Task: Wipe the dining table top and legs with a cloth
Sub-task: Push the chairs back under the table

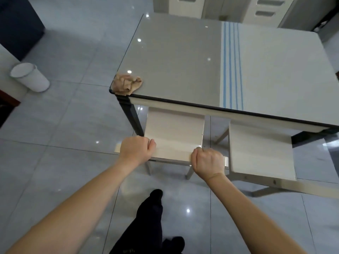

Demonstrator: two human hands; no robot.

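Note:
The dining table (174, 52) has a glossy grey and white top with blue stripes, a black rim and a dark leg (131, 116) at its near left corner. A crumpled tan cloth (127, 83) lies on that corner, with no hand on it. Below the near edge stands a cream chair (174, 129), partly under the table. My left hand (136, 149) grips the left end of the chair's back rail. At the rail's right end my right hand (208, 161) grips it too.
A second cream chair (260, 153) stands to the right of the first, also half under the table. A white bin (30, 77) sits on the tiled floor at the left. White cabinets (256, 8) stand beyond the table. My dark-clothed leg (152, 217) is below.

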